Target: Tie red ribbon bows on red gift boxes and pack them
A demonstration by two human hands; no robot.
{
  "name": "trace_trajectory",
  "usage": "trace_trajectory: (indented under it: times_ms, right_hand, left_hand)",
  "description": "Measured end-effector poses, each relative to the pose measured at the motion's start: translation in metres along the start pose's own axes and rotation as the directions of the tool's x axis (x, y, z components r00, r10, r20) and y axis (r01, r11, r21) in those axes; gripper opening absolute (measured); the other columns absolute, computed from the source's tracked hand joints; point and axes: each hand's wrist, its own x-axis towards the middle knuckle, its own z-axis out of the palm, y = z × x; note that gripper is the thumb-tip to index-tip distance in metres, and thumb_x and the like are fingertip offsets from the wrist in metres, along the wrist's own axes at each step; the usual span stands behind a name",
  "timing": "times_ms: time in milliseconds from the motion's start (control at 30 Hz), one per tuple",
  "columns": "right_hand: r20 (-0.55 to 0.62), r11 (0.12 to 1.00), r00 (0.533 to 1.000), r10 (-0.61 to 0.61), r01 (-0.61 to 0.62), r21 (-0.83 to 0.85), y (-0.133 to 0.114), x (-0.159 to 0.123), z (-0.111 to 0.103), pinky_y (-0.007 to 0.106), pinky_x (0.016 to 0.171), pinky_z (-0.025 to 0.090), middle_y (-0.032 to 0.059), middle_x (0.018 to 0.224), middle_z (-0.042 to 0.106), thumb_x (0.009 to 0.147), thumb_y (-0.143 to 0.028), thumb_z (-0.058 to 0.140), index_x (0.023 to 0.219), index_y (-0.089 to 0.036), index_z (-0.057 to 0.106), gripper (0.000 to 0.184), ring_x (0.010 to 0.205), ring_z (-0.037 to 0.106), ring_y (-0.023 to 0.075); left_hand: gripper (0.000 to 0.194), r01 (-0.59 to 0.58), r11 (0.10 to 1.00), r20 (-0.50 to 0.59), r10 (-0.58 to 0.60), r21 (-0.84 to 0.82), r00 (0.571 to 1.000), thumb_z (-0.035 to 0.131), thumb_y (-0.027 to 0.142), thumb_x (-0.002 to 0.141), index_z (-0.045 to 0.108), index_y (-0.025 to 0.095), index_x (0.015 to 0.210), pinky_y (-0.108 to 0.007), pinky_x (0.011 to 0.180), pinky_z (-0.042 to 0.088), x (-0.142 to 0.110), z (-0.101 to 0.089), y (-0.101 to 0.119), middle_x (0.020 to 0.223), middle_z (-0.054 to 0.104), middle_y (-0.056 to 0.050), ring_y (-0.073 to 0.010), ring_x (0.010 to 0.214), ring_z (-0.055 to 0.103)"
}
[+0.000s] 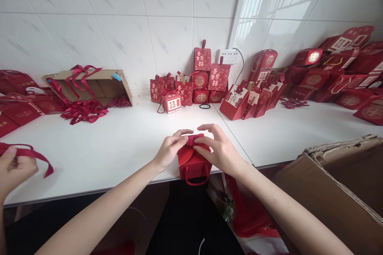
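Observation:
A small red gift box (194, 164) sits at the table's front edge, with a twisted red cord handle (196, 184) hanging over the side towards me. My left hand (170, 149) grips its upper left part, thumb on the top flap. From the right, my right hand (220, 147) has its thumb and fingers closed on the flap, index finger raised. Between the fingertips is a darker red piece (194, 138); whether it is ribbon or part of the box I cannot tell.
Another person's hand (14, 167) holds red ribbon at far left. A cardboard box (104, 83) draped with ribbons stands behind. Finished-looking red boxes (191, 87) line the wall; more boxes (254, 97) and a pile (335, 71) are right. A large carton (323, 179) stands at front right.

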Motion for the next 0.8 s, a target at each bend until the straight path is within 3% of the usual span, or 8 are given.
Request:
trace_trajectory:
  times_ms: [133,400,633,800]
  right_hand:
    - [0.06,0.989,0.995,-0.081,0.088,-0.122,-0.002,0.005,-0.003,0.038,0.079,0.047,0.0105,0.105,0.059,0.089,-0.021,0.051,0.082,-0.018,0.065,0.016,0.093,0.055,0.0207]
    - [0.163,0.907,0.944,-0.286,0.322,-0.272,-0.003,0.009,-0.009,0.035,0.079,0.04,0.007,0.094,0.064,0.092,-0.011,0.044,0.085,-0.016,0.06,0.018,0.085,0.054,0.017]
    - [0.114,0.895,0.937,-0.331,0.35,-0.276,0.001,0.009,-0.012,0.033,0.074,0.043,0.0061,0.098,0.067,0.09,-0.012,0.047,0.085,-0.017,0.06,0.015,0.081,0.055,0.0166]
    - [0.061,0.928,0.957,-0.284,0.29,-0.233,0.005,0.005,-0.017,0.031,0.069,0.045,0.0103,0.102,0.067,0.089,-0.013,0.051,0.089,-0.017,0.061,0.011,0.077,0.055,0.0167]
  left_hand:
    - [0.032,0.006,0.999,0.044,-0.004,-0.047,0.999,0.054,0.044,0.083,0.071,0.017,0.081,-0.032,0.086,0.048,0.0,-0.003,-0.001,0.135,0.047,-0.006,-0.0256,0.112,0.053]
    - [0.037,-0.018,0.997,0.013,0.017,0.075,1.0,0.053,0.049,0.082,0.07,0.017,0.077,-0.032,0.09,0.045,-0.001,-0.006,0.001,0.131,0.05,-0.007,-0.0247,0.113,0.051]
    - [0.037,-0.039,0.99,-0.012,0.041,0.133,0.999,0.05,0.047,0.084,0.069,0.017,0.077,-0.032,0.093,0.042,-0.001,-0.003,0.002,0.125,0.053,-0.008,-0.0233,0.111,0.051]
    - [0.035,-0.025,0.988,-0.02,0.028,0.151,0.999,0.048,0.044,0.086,0.07,0.016,0.081,-0.031,0.094,0.04,-0.006,-0.007,0.01,0.126,0.049,-0.007,-0.0225,0.114,0.049]
